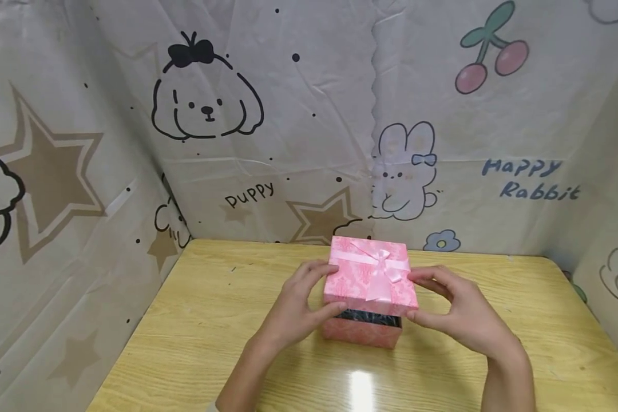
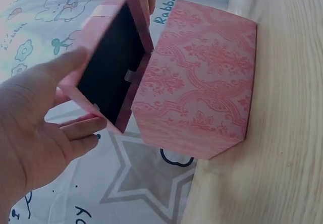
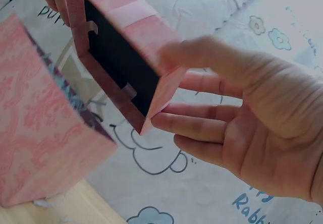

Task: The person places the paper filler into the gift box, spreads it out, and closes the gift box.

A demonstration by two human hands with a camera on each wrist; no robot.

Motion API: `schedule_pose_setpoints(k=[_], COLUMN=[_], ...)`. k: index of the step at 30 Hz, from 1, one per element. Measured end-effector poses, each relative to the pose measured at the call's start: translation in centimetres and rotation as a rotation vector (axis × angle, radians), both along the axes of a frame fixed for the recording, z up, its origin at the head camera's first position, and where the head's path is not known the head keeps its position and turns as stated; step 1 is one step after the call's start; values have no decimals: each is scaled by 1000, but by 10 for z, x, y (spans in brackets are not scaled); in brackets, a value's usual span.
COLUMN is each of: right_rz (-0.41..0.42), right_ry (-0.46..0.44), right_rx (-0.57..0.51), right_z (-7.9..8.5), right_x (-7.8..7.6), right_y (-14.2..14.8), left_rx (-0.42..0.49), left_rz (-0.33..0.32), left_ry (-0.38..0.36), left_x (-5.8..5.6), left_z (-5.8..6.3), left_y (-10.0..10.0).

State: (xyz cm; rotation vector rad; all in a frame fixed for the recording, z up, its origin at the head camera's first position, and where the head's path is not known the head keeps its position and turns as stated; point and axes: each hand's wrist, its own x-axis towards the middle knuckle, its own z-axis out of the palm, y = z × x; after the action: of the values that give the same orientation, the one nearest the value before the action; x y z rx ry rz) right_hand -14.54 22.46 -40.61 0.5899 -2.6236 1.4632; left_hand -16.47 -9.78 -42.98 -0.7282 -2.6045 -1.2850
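Note:
A pink patterned gift box lid (image 1: 350,289) with a satin ribbon bow (image 1: 381,266) is raised and tilted over the matching box (image 1: 360,333). My left hand (image 1: 300,303) grips the lid's left side between thumb and fingers. On the opposite side, my right hand (image 1: 466,312) pinches the lid the same way. The lid's black underside (image 2: 113,65) shows in the left wrist view, with small ribbon ends on it. Dark shredded filler (image 3: 68,90) is visible at the box's opening in the right wrist view; anything beneath it is hidden.
The box stands on a light wood-grain table (image 1: 211,320). A pale cloth printed with cartoon animals and stars (image 1: 314,143) rises behind the table's back edge and along both sides. Light reflects off the table in front of the box.

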Motion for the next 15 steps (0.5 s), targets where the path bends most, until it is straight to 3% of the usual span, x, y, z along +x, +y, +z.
schedule_pose_setpoints(k=[7, 15], right_rz=[-8, -2], right_ry=[-1, 8], right_rx=[183, 257], right_z=[-10, -9], right_x=[-7, -9], right_y=[-8, -18], left_rx=[-60, -110], left_rz=[12, 25], left_ry=[-44, -115], left_x=[-1, -2], left_z=[-3, -5], left_y=[-1, -2])
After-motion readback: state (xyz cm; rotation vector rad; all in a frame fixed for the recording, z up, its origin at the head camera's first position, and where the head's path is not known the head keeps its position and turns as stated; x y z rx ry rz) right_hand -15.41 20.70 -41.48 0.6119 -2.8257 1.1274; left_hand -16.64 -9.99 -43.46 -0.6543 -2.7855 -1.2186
